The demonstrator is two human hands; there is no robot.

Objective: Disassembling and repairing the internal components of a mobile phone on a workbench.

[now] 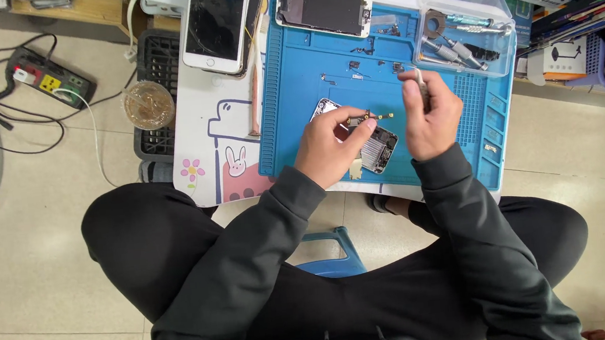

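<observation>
An opened phone body (380, 148) lies on a blue repair mat (324, 86). My left hand (331, 145) rests over it and pinches a small flex-cable part (371, 117) with gold ends just above the phone. To the right, my right hand (430, 115) is raised and closed around thin metal tweezers (420, 81) that point up and away from the phone. Part of the phone body is hidden under my left hand.
A detached phone screen (322, 5) lies at the mat's far edge, and a white phone (216, 19) sits left of it. A clear plastic box (462, 25) holds tools. Small screws dot the mat. A power strip (50, 80) and cup (149, 103) are at left.
</observation>
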